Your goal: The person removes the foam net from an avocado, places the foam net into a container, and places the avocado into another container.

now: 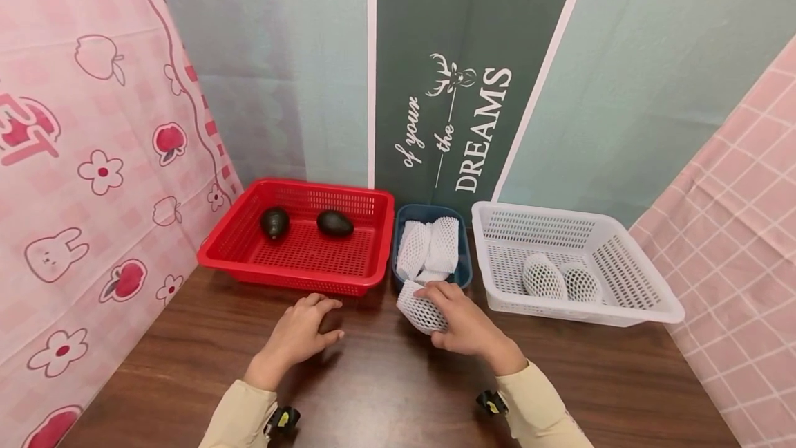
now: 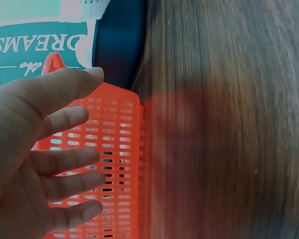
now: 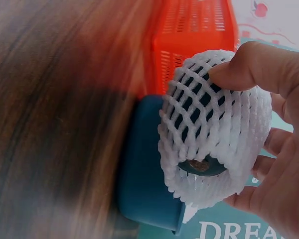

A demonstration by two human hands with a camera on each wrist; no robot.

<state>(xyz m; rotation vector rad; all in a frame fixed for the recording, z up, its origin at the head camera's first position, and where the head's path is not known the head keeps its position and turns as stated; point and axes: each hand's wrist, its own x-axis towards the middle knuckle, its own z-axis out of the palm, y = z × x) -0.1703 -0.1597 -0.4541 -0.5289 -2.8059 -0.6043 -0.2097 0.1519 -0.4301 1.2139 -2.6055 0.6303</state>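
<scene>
My right hand grips an avocado wrapped in a white foam net, in front of the blue bin. Through the net's open end in the right wrist view, the dark skin and stem end show. My left hand holds nothing, its fingers spread just in front of the red basket. Two bare dark avocados lie apart inside that basket. Several white foam nets fill the small blue bin between the baskets.
At the right stands a white basket holding two net-wrapped avocados. All three containers line the back of the brown wooden table. Patterned cloths hang behind and on both sides, one with printed lettering.
</scene>
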